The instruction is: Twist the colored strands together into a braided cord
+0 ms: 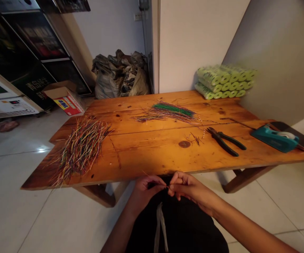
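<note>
Both hands meet over the lap, just off the near edge of the wooden table (pixel 141 154). My left hand (pixel 149 188) pinches a thin reddish wire (pixel 156 182) between thumb and fingertips, and a fine end sticks up past that hand. Close beside it, my right hand (pixel 182 186) is closed, its fingertips pinching the same wire. On the table, a loose heap of multicoloured wires (pixel 85 147) lies at the left. A neater bundle with green wires (pixel 174 109) is near the far middle. A few short wire pieces (pixel 196 139) lie right of centre.
Black-handled pliers (pixel 225 140) and a teal tape dispenser (pixel 275 137) lie on the right side. Packs of green-wrapped rolls (pixel 225 81) sit at the far right edge. Behind the table are grey sacks (pixel 120 75); an open carton (pixel 66 100) stands to the left.
</note>
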`<state>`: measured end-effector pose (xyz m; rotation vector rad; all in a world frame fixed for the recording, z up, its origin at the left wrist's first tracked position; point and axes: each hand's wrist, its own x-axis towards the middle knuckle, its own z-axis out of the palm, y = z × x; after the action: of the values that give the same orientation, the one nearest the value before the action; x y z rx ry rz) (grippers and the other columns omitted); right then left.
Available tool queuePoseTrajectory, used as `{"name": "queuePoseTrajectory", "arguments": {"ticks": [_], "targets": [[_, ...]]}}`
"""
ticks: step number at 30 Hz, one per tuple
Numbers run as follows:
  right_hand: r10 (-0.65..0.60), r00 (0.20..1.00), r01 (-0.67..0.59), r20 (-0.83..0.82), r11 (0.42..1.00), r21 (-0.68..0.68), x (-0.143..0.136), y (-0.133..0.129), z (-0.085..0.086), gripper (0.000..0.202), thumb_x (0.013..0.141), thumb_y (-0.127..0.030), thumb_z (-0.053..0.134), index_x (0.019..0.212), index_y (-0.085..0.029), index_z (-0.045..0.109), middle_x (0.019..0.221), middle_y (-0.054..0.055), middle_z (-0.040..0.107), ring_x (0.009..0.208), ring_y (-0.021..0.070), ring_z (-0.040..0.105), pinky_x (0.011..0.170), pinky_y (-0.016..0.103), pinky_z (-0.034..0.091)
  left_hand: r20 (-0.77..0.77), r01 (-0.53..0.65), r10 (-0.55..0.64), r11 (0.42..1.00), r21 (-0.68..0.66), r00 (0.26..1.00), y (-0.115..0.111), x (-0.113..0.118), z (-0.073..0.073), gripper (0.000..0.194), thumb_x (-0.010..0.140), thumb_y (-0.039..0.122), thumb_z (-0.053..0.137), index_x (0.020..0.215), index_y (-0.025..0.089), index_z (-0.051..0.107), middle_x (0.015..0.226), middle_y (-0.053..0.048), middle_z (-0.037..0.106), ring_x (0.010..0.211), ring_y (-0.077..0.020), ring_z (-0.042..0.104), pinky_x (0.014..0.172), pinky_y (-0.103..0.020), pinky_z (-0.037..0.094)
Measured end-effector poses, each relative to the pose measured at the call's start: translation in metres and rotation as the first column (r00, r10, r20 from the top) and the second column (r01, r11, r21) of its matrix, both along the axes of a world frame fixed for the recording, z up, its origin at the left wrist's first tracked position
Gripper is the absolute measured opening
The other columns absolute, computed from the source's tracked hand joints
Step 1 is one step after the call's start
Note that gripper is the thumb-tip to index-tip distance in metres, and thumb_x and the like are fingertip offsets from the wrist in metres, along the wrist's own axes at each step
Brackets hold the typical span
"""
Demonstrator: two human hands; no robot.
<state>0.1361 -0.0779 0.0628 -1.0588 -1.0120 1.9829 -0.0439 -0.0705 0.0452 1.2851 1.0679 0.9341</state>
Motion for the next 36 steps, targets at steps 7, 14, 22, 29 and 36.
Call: {"name": "queuePoseTrajectory", "arguments": {"ticks": [7, 14, 22, 29, 36], "targets": [[0.010, 0.999, -0.010, -0.039, 1.000, -0.005, -0.001, -0.001, -0.004, 0.016, 0.068, -0.023, 0.067, 0.072, -0.015, 0.055, 0.068, 0.000, 0.065, 0.061, 0.0089, 0.058, 0.053, 0.020, 0.039, -0.011, 0.014, -0.014, 1.000, -0.019, 1.000, -0.006, 0.004, 0.002, 0.005, 0.071, 0.020, 0.060, 0.070, 0.019, 0.065, 0.071, -0.002, 0.065, 0.071, -0.0156, 0.059, 0.070, -0.026, 0.044], [0.029, 0.999, -0.029, 0.014, 0.999, 0.020, 0.001, -0.004, -0.007, 0.014, 0.069, -0.021, 0.065, 0.071, -0.015, 0.053, 0.063, 0.000, 0.065, 0.054, 0.0069, 0.054, 0.048, 0.018, 0.035, -0.177, 0.249, -0.230, 0.964, 0.092, 0.957, -0.007, -0.003, 0.009, 0.010, 0.068, 0.021, 0.066, 0.078, 0.019, 0.063, 0.077, -0.002, 0.063, 0.077, -0.0148, 0.058, 0.074, -0.026, 0.043], [0.042, 0.990, -0.061, 0.132, 0.989, 0.138, 0.001, -0.004, -0.007, 0.012, 0.071, -0.022, 0.062, 0.071, -0.017, 0.051, 0.061, -0.001, 0.064, 0.053, 0.0081, 0.054, 0.044, 0.018, 0.032, -0.348, 0.295, -0.180, 0.903, 0.313, 0.920, 0.000, -0.001, 0.013, 0.014, 0.065, 0.032, 0.070, 0.069, 0.020, 0.063, 0.071, 0.000, 0.063, 0.072, -0.0137, 0.057, 0.069, -0.026, 0.042], [0.043, 0.994, -0.053, 0.098, 0.993, 0.106, 0.003, -0.009, -0.006, 0.011, 0.071, -0.021, 0.061, 0.072, -0.016, 0.051, 0.061, -0.001, 0.064, 0.056, 0.0092, 0.057, 0.046, 0.019, 0.037, -0.340, 0.366, -0.261, 0.882, 0.296, 0.904, -0.001, -0.001, 0.011, 0.019, 0.063, 0.033, 0.071, 0.073, 0.020, 0.062, 0.076, 0.000, 0.064, 0.072, -0.0134, 0.058, 0.068, -0.025, 0.043], [0.015, 0.996, -0.027, 0.089, 0.991, 0.134, 0.002, -0.011, -0.005, 0.015, 0.071, -0.023, 0.063, 0.071, -0.017, 0.049, 0.061, -0.002, 0.063, 0.053, 0.0081, 0.054, 0.045, 0.019, 0.037, -0.233, 0.334, -0.276, 0.904, 0.267, 0.933, 0.002, 0.001, 0.004, 0.016, 0.063, 0.029, 0.072, 0.070, 0.018, 0.063, 0.075, -0.001, 0.062, 0.072, -0.0132, 0.058, 0.069, -0.025, 0.043]]}}
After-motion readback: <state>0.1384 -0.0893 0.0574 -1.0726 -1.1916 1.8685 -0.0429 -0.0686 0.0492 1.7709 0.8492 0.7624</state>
